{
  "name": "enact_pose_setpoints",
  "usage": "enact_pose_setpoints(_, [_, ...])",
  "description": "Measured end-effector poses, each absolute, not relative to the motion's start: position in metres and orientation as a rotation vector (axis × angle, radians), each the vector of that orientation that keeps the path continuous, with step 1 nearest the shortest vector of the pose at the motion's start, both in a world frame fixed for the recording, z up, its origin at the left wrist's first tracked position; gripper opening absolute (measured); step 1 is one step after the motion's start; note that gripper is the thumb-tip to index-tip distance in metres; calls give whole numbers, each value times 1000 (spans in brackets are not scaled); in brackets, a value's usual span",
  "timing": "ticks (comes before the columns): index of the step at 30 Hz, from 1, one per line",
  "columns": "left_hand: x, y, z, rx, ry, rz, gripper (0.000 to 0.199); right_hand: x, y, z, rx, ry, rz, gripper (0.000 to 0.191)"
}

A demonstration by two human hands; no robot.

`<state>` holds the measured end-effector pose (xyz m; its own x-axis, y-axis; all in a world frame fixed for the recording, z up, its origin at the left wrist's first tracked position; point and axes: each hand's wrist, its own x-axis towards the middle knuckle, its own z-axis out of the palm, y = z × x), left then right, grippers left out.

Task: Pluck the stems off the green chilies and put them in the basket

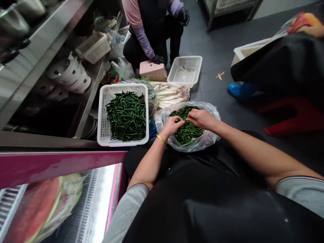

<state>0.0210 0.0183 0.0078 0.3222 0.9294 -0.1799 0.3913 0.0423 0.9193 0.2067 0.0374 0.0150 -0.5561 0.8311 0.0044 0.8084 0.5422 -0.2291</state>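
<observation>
My left hand (172,126), with a gold bracelet at its wrist, is closed on a thin green chili pepper (177,120), only partly visible. Close beside it, my right hand (201,118) pinches at the tip of the same chili, though the fingers hide most of the contact. Both hands are above an open clear plastic bag (214,111) filled with green chilies (187,132). Left of the bag, a white perforated basket (101,111) holds a heap of dark green chilies (126,116).
Leeks (172,94) lie behind the bag, near a second white basket (185,69) and a pink box (153,71). A gloved co-worker (152,30) crouches there. Steel shelving (58,30) and a lit display fridge (101,195) with watermelon flank the left; a red stool (296,116) stands right.
</observation>
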Motion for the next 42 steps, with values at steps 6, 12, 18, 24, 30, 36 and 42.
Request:
enact_pose_setpoints(6, [1,-2,-6,719,914,744,29,209,11,-26,-1757,-2749,397,39])
enact_pose_setpoints(12, [-23,0,-2,697,734,797,34,245,19,-36,-1861,-2935,272,31])
enact_pose_setpoints(18, [-15,-7,-9,710,796,773,33,238,15,-31,-1803,-2946,344,35])
enact_pose_setpoints(24, [-6,-9,-14,972,1129,760,25,219,12,-52,-1730,-3010,444,33])
enact_pose_setpoints(30, [32,12,-13,1801,1177,764,13,238,26,5,-1441,-2904,349,37])
enact_pose_setpoints(36, [48,10,-2,1510,1210,748,10,203,9,7,-1544,-2182,661,34])
enact_pose_setpoints(42, [11,-10,11,735,952,804,28,206,8,-36,-1632,-1676,1194,41])
